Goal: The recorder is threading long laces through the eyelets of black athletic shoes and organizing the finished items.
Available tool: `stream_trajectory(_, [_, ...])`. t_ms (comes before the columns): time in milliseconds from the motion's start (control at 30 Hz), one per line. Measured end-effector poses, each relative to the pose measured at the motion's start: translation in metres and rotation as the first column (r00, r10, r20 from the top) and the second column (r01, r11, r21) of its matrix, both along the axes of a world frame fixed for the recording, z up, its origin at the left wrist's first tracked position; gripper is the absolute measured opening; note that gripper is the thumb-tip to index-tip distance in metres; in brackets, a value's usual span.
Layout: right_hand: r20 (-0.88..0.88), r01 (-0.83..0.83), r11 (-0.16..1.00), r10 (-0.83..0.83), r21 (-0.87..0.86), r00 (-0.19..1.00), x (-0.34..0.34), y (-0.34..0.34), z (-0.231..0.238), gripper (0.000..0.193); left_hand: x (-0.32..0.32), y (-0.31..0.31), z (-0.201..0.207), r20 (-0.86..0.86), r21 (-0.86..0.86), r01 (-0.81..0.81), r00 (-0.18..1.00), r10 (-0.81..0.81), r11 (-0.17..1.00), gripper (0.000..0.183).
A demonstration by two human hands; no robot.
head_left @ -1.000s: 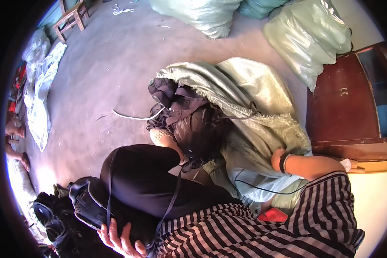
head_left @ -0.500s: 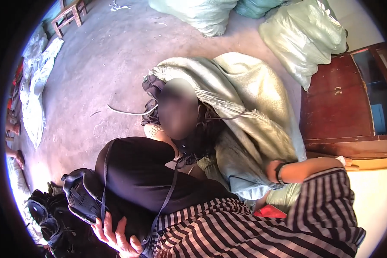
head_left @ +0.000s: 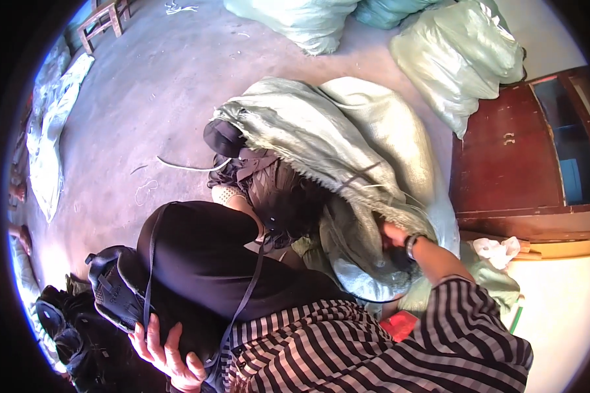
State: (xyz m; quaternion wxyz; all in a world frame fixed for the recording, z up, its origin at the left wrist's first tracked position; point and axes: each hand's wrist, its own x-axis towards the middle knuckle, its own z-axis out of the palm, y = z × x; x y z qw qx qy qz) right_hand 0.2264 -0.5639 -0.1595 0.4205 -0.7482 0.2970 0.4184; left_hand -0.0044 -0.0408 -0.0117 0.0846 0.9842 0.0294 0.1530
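My left hand (head_left: 170, 354) is at the lower left, fingers curled against a black bag-like item (head_left: 121, 288) with mesh and a thin strap, which rests against my black-clad leg (head_left: 196, 242). On the right, my right hand (head_left: 394, 234), with a dark band at the wrist, reaches into the mouth of a large pale woven sack (head_left: 367, 137). Its fingertips are hidden by the sack's frayed edge, so its grip does not show. Dark fabric items (head_left: 259, 177) bulge from the sack's left side, in front of my knees.
Several similar black items (head_left: 78, 334) are heaped at the lower left. Full pale sacks (head_left: 452, 59) stand at the back, near a dark red cabinet (head_left: 505, 157). A wooden stool (head_left: 101, 23) is at the far left. Pale cord (head_left: 190, 166) trails on the floor.
My right hand has moved up and left to the sack's mouth. The sack's edge has shifted, and the dark items by it look rearranged. My left hand has stayed on the black bag-like item.
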Motion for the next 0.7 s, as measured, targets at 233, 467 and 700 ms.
stream_trajectory(233, [0.136,-0.49,0.833,0.533,-0.259,0.835,0.04,0.006,-0.018,0.028,-0.008,0.002,0.002,-0.043,0.031,-0.042,0.998,0.044,0.999,0.052])
stream_trajectory(467, [0.1,-0.718,0.338,0.93,-0.608,0.353,0.058,-0.006,-0.023,0.028,-0.007,-0.001,-0.001,-0.047,0.01,-0.041,0.998,0.042,0.999,0.051])
stream_trajectory(700, [-0.182,-0.54,-0.234,0.972,-0.809,-0.148,0.03,-0.132,0.028,0.028,0.002,0.0,-0.008,-0.011,0.002,0.01,1.0,-0.01,1.0,0.051])
